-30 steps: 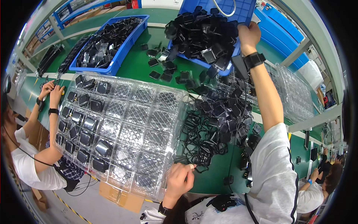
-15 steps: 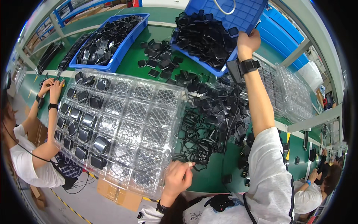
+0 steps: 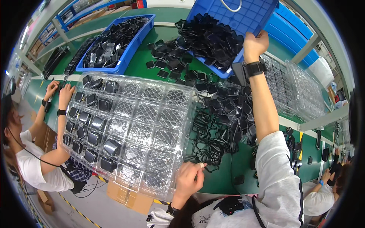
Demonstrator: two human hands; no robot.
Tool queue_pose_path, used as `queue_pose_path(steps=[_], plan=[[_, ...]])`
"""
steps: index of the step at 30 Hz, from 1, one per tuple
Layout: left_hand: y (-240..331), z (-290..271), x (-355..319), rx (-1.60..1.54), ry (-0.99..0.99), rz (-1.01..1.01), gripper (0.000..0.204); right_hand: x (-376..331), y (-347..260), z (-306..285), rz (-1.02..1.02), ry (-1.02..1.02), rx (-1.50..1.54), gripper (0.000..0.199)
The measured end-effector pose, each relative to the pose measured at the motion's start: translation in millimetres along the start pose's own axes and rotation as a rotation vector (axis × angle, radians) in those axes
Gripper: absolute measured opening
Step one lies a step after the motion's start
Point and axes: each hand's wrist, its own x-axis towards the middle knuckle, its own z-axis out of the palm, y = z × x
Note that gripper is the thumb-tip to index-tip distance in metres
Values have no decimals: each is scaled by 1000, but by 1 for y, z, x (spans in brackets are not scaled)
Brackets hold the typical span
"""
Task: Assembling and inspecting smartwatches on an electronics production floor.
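Your right hand (image 3: 256,47), nearer, grips the tilted blue bin (image 3: 251,19), toward its ten o'clock; left hand (image 3: 189,180) curled, fingers' hold unclear.

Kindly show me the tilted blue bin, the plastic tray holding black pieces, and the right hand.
Tilted blue bin (image 3: 251,19): head view, on its bare inside.
Plastic tray (image 3: 140,131): head view, on a patterned pocket.
Right hand (image 3: 255,46): head view, on the hand's middle.

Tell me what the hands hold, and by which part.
The right hand grips the tilted blue rectangular plastic bin by its right rim. Whether the left hand pinches anything cannot be told.
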Motion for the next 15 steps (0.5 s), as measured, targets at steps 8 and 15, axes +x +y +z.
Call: queue_pose_path(steps=[8,15], plan=[[-3,0,2,-1,-1,1,19,1,8,-4,-8,43,57,20],[-3,3,-1,14,6,1,19,-8,-3,-3,-20,168,-39,17]])
